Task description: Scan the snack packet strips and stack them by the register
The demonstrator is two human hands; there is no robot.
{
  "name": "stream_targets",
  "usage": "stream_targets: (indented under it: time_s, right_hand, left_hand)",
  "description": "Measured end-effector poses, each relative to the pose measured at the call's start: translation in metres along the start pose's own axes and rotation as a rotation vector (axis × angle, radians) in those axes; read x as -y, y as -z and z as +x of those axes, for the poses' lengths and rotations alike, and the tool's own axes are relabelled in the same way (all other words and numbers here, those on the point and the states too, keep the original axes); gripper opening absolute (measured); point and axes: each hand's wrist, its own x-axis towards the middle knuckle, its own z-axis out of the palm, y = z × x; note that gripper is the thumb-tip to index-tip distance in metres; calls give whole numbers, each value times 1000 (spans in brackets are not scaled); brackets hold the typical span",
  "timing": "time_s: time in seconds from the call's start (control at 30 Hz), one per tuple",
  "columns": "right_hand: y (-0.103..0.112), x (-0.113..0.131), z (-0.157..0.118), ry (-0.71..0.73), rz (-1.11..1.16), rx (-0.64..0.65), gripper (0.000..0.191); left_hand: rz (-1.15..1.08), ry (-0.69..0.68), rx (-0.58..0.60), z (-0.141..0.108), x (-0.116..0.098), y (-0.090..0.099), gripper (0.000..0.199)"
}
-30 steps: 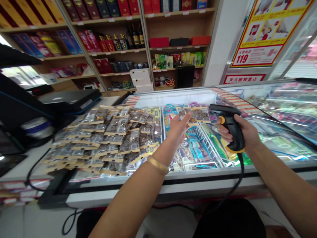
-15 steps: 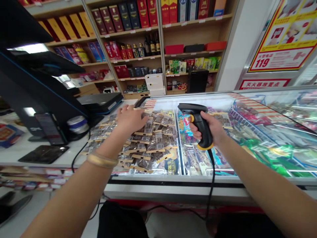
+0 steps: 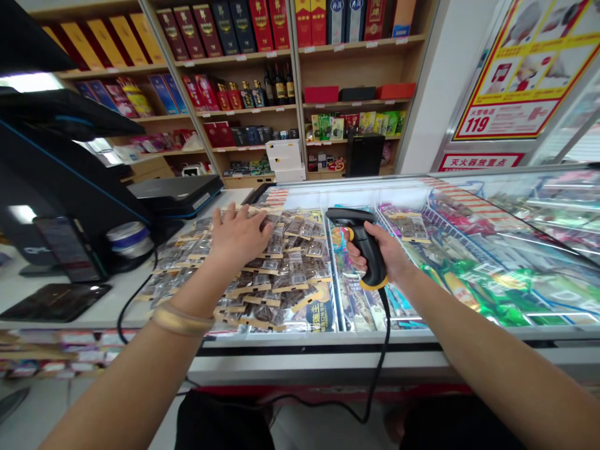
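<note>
My right hand is wrapped round the grip of a black and yellow barcode scanner, its cable hanging down in front of the freezer. The scanner's head points left, above the freezer's glass top. My left hand, palm down with fingers spread, is over a wide spread of small clear packets with tan strips and barcode labels. Whether its fingertips press on the packets I cannot tell. One more packet lies apart, beyond my right hand.
Beneath the glass, the chest freezer holds ice-cream packs, with green ones at right. On the left counter stand a dark checkout terminal, a phone and a white-blue roll. Shelves of boxes line the back.
The whole view has shifted, so most things sit further left. My left hand stays over the packets with its fingers spread more. The scanner is still in my right hand.
</note>
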Motion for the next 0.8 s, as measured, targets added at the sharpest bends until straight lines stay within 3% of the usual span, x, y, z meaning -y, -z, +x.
stream_targets:
  time_s: [0.27,0.43,0.57,0.67,0.8]
  right_hand:
    - [14,4,-12,2,55,-35,33]
    - [35,31,-33,74,10,-68,35]
    - [65,62,-62,182,-32,-162,35]
    - [90,79,-84,240,-38,-242,35]
    - [122,86,-105,264,-29,-344,34]
  left_hand:
    - [-36,-37,2,2,-15,-2,63]
    - [-155,-70,-224,5,-39,11,59]
    - [-311,-228,-240,13,-92,23,52]
    - [-425,-312,-147,19,-147,22,52]
    - [-561,-344,40,28,-227,5,57]
